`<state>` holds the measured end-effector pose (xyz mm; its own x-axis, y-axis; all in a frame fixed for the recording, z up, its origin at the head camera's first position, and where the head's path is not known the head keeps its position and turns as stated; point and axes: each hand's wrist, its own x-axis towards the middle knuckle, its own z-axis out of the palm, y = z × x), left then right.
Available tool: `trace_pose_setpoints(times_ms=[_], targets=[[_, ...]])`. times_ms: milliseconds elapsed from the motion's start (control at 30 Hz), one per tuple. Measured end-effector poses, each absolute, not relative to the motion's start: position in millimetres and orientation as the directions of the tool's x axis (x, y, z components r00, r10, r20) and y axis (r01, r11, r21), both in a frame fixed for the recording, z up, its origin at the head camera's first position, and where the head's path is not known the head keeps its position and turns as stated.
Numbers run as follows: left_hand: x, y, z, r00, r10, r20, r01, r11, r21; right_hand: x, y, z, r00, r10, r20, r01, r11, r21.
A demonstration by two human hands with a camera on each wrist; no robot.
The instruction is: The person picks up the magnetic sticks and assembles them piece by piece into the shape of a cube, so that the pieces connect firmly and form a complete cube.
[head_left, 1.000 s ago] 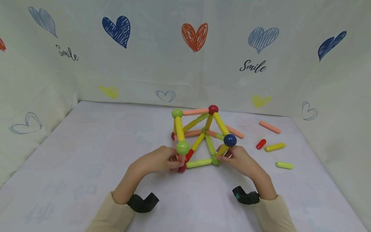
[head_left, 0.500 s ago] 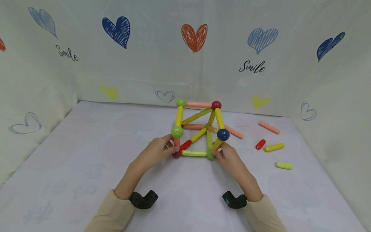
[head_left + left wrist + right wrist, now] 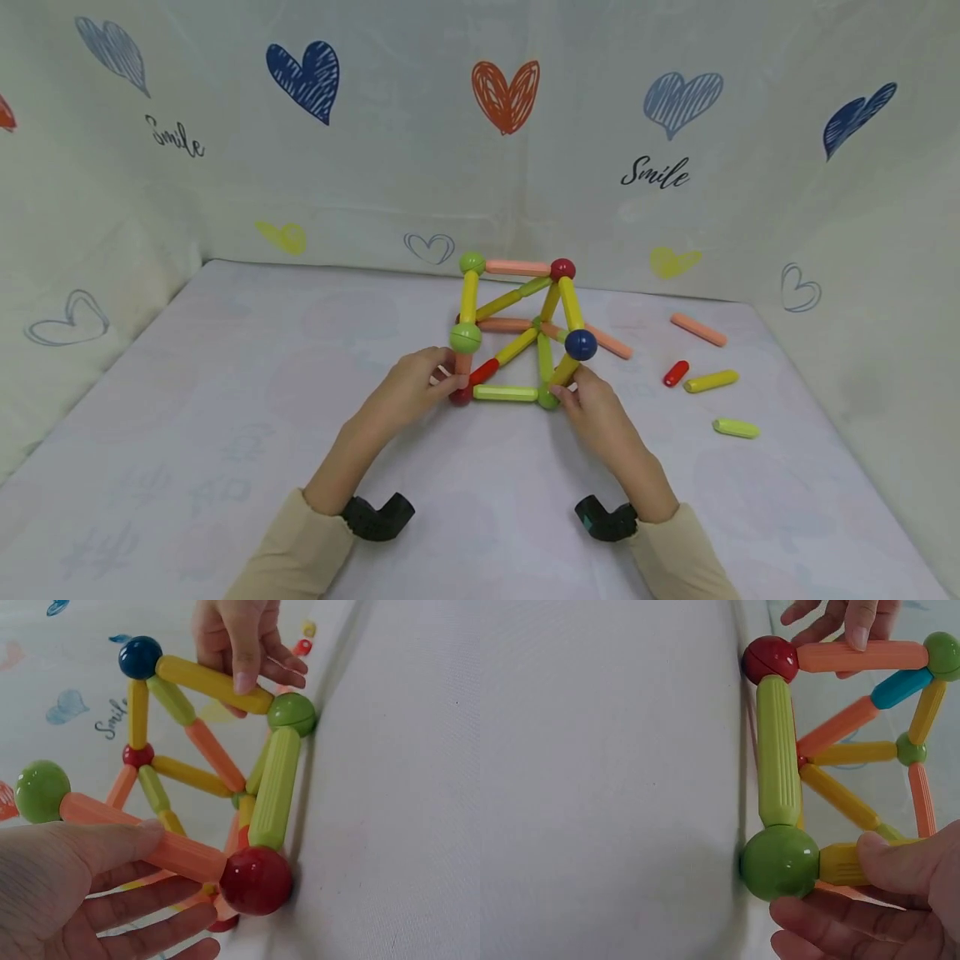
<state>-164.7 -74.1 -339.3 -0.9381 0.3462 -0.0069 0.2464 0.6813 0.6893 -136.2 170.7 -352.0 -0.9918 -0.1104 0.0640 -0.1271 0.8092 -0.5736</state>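
Note:
A cube-like frame of coloured rods and balls stands on the table, its lime front rod (image 3: 505, 392) running along the bottom near side. My left hand (image 3: 420, 379) pinches the upright salmon rod (image 3: 187, 853) at the near left corner, between a green ball (image 3: 43, 791) above and a red ball (image 3: 256, 880) below. At the near right, my right hand (image 3: 596, 408) pinches a yellow rod (image 3: 840, 864) just above the lower green ball (image 3: 780, 863). A blue ball (image 3: 581, 344) tops that rod. Diagonal rods cross several faces, one partly blue (image 3: 901, 688).
Loose rods lie right of the frame: a salmon one (image 3: 698, 329), a short red one (image 3: 676, 372), a yellow one (image 3: 711, 381) and a lime one (image 3: 736, 428). Another salmon rod (image 3: 609, 342) lies close behind the frame's right side. A curtain with printed hearts (image 3: 506, 97) hangs behind the table.
Both hands have shifted the frame away from the body and turned it slightly, keeping their grips on its near corners. Over the last half second it has hardly moved.

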Motion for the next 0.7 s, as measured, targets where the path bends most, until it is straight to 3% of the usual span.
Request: trace_pose_setpoints(times_ms=[333, 700], targets=[[-166, -73, -343, -0.942, 0.332, -0.049, 0.217, 0.713, 0.667, -141, 203, -344, -0.993, -0.107, -0.041, -0.067, 0.834, -0.547], [-166, -72, -343, -0.945, 0.321, -0.066, 0.199, 0.722, 0.663, -143, 291, -344, -0.977, 0.2, -0.079, 0.208, 0.788, -0.579]])
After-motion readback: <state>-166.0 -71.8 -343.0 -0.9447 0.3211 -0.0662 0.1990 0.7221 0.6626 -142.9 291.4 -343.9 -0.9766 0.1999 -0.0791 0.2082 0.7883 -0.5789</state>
